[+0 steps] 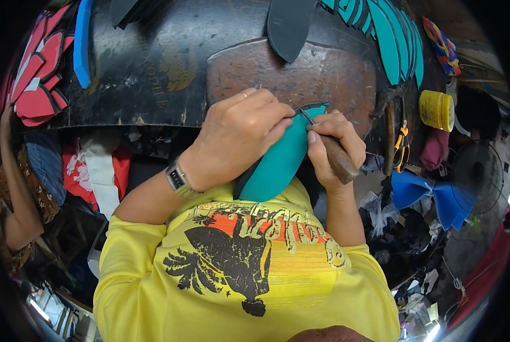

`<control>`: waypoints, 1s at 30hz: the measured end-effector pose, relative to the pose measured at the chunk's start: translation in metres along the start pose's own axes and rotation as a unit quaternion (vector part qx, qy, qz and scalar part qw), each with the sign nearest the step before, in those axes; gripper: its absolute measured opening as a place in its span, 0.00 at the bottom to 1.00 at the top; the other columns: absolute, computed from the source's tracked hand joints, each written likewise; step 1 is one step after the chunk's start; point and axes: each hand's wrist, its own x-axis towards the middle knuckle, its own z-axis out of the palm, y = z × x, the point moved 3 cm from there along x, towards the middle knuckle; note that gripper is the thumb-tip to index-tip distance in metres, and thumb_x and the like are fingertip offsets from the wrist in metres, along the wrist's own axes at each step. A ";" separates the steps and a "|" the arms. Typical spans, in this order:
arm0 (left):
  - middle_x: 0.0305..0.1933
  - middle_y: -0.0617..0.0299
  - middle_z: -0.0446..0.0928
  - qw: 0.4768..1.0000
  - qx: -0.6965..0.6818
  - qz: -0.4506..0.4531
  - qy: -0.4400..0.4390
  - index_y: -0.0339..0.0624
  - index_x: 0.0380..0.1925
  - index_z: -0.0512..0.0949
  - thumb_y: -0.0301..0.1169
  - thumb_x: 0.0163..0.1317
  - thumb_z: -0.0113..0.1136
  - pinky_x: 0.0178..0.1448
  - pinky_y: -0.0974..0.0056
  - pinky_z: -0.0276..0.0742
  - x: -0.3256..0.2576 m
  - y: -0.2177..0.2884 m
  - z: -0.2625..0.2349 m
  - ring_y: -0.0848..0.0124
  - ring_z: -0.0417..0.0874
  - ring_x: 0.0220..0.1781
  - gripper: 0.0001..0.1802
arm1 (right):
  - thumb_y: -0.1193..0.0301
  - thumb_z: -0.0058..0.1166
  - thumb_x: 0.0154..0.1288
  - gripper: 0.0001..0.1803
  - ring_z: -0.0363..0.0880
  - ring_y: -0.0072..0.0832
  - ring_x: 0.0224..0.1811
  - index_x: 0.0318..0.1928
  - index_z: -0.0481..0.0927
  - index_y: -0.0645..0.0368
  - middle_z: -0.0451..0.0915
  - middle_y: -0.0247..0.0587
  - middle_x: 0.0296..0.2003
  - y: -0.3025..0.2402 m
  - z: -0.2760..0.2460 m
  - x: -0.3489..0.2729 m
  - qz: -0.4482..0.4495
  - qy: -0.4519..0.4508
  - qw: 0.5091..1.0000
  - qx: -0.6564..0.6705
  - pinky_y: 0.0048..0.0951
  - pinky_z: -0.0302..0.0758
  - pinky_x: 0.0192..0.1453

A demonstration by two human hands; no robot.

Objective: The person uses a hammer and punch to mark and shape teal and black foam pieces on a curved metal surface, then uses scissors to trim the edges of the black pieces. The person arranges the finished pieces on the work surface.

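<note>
A teal piece with a black underside and a narrow dark top edge lies slanted between my waist and the table's near edge. It looks like a cut shoe part. My left hand wears a metal watch and pinches its top edge from the left. In my right hand is an awl-like tool with a worn wooden handle. Its thin metal shaft touches the dark edge of the teal piece near my left fingertips. My fingers partly hide the tool's tip.
A brown board lies on the dark table, a black pointed piece over it. Teal pieces fan out at far right, red pieces at far left. Orange-handled pliers and a yellow tub are right; another person's arm is left.
</note>
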 end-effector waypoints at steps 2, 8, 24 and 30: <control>0.33 0.56 0.82 1.000 0.001 -0.009 0.002 0.39 0.36 0.84 0.25 0.55 0.69 0.40 0.60 0.80 -0.001 0.000 -0.002 0.59 0.84 0.35 0.08 | 0.84 0.58 0.53 0.07 0.79 0.32 0.30 0.34 0.77 0.66 0.81 0.47 0.30 0.002 -0.001 0.001 -0.009 0.012 1.000 0.009 0.31 0.75 0.38; 0.33 0.56 0.83 1.000 0.015 -0.011 0.016 0.39 0.36 0.84 0.25 0.54 0.69 0.39 0.60 0.80 -0.004 0.000 -0.004 0.59 0.84 0.35 0.08 | 0.84 0.58 0.56 0.05 0.79 0.30 0.31 0.34 0.79 0.67 0.82 0.46 0.31 0.005 -0.003 -0.002 0.035 0.049 0.995 0.073 0.29 0.76 0.38; 0.30 0.60 0.79 0.999 0.038 -0.035 0.000 0.44 0.35 0.83 0.32 0.57 0.69 0.35 0.60 0.78 0.002 -0.001 0.000 0.61 0.83 0.32 0.08 | 0.80 0.59 0.58 0.05 0.79 0.26 0.32 0.36 0.78 0.65 0.82 0.42 0.32 0.006 -0.007 -0.001 0.132 0.047 0.986 0.088 0.26 0.75 0.41; 0.31 0.59 0.79 0.998 0.049 -0.047 0.010 0.43 0.33 0.81 0.32 0.60 0.66 0.36 0.58 0.78 0.009 -0.002 0.006 0.59 0.83 0.33 0.05 | 0.80 0.59 0.57 0.05 0.78 0.25 0.31 0.34 0.77 0.64 0.81 0.40 0.31 0.013 -0.007 0.006 0.091 0.040 0.989 0.107 0.26 0.75 0.40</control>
